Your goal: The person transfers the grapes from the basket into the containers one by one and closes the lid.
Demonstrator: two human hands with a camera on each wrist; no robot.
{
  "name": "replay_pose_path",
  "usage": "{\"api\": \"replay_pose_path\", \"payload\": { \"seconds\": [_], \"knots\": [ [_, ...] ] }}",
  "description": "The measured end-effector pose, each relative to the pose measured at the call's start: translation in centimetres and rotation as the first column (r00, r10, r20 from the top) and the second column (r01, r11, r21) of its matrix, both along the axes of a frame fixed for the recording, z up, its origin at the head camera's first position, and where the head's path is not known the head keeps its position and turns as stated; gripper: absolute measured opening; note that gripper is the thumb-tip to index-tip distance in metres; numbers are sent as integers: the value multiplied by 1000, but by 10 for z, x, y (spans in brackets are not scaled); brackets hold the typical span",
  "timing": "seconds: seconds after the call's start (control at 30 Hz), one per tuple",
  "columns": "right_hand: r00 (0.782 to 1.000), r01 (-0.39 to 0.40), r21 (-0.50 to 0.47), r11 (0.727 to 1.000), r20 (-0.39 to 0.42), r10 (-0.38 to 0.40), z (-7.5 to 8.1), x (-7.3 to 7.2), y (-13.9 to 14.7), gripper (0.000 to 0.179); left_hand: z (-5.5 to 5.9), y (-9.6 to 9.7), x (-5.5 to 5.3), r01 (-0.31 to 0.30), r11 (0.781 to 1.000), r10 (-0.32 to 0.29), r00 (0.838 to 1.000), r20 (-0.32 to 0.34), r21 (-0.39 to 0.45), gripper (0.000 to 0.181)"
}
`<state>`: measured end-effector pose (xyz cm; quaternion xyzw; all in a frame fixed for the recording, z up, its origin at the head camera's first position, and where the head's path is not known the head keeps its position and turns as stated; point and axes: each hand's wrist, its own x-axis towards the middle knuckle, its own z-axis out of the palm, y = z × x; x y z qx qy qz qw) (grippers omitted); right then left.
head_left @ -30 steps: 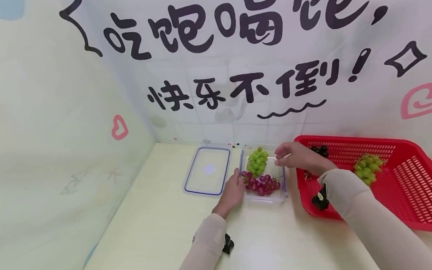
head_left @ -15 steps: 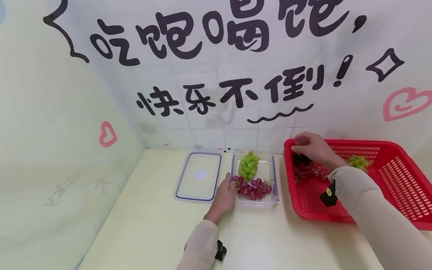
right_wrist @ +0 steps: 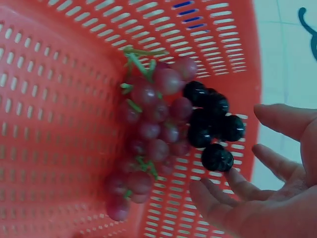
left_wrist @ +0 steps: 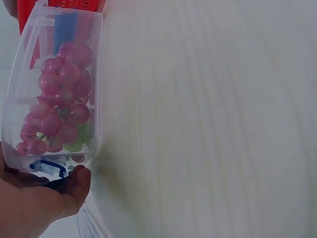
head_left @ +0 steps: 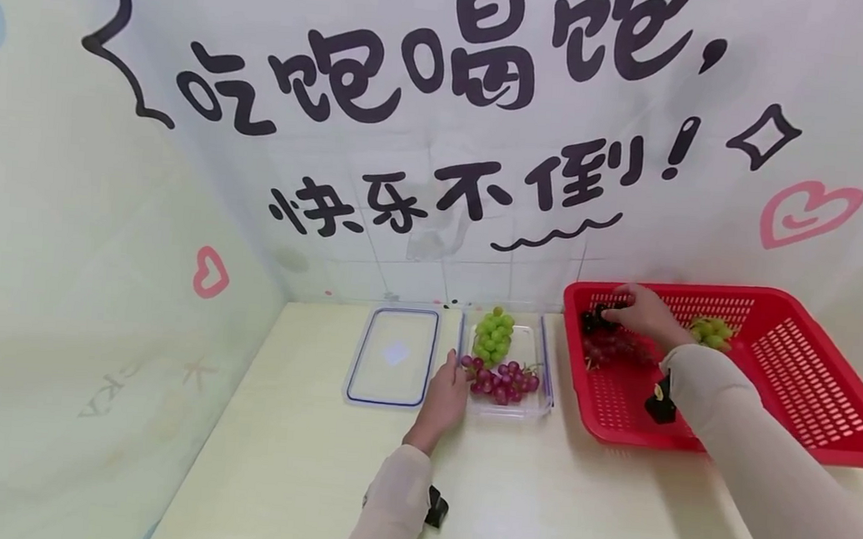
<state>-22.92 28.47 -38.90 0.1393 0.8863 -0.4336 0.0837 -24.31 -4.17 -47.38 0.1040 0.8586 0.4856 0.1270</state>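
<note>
My left hand (head_left: 443, 396) rests at the left side of a clear plastic container (head_left: 508, 411), its fingers lying straight along the wall. In the left wrist view, the thumb touches near a blue-edged clip. Inside the container lie a purple-red grape bunch (head_left: 502, 382) and a green grape bunch (head_left: 494, 338). My right hand (head_left: 650, 314) reaches into a red plastic basket (right_wrist: 49, 124). Its spread fingers come close to a black grape bunch (right_wrist: 210, 121); a fingertip overlaps the lowest grape, and contact is uncertain. Beside it lies a dark red grape bunch (right_wrist: 153, 134).
A clear lid (head_left: 393, 359) with a blue seal lies flat to the left of the container. Farther right in the basket sits another green grape bunch (head_left: 711, 332), partly behind the right forearm. A printed wall sheet (head_left: 402, 259) stands behind the table.
My right hand has moved right from above the container to the basket, then lowered toward the black grapes. The left hand stays beside the container. The head view has shifted slightly.
</note>
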Motion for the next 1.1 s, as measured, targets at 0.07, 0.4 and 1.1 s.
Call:
{"api": "replay_pose_path", "payload": {
  "seconds": [0.07, 0.4, 1.1],
  "knots": [
    [1000, -21, -18, 1000, 18, 21, -5, -2, -2, 58, 0, -2, 1, -1, 1000, 1, 1000, -15, -7, 55],
    [999, -21, -70, 997, 43, 24, -13, -5, -6, 60, -1, -5, 1, 15, 1000, -15, 999, -34, -1, 54],
    [999, 49, -46, 998, -6, -49, -25, -6, 3, 52, -1, -3, -3, 39, 999, -40, 998, -48, -24, 54]
  ]
}}
